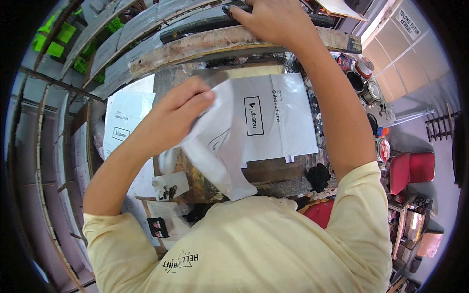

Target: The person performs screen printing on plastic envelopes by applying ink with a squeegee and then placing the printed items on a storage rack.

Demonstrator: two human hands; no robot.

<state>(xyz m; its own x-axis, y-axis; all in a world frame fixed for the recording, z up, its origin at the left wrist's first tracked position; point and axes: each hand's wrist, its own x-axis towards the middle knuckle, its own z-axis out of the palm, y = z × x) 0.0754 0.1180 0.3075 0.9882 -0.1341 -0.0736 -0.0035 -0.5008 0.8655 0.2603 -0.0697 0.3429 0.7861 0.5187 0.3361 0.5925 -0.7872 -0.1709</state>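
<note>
My left hand (181, 110) is closed on a white plastic bag (222, 141), which hangs bunched and blurred by motion over the near part of the table. Another white bag (290, 117), printed in black, lies flat under it and to the right. My right hand (278, 22) reaches far forward over a paint-stained wooden frame bar (210, 46). It grips the long black squeegee (195, 30) behind that bar; its far fingers are partly hidden. More printed white bags (128, 115) lie at the left of the table.
The stained worktable (268, 172) carries a black rag (318, 177) at right and a small white ink-smeared sheet (171, 186) at left. Open cans (372, 91) line its right side. Slatted racks (61, 141) rise at left. A red chair (421, 167) stands at right.
</note>
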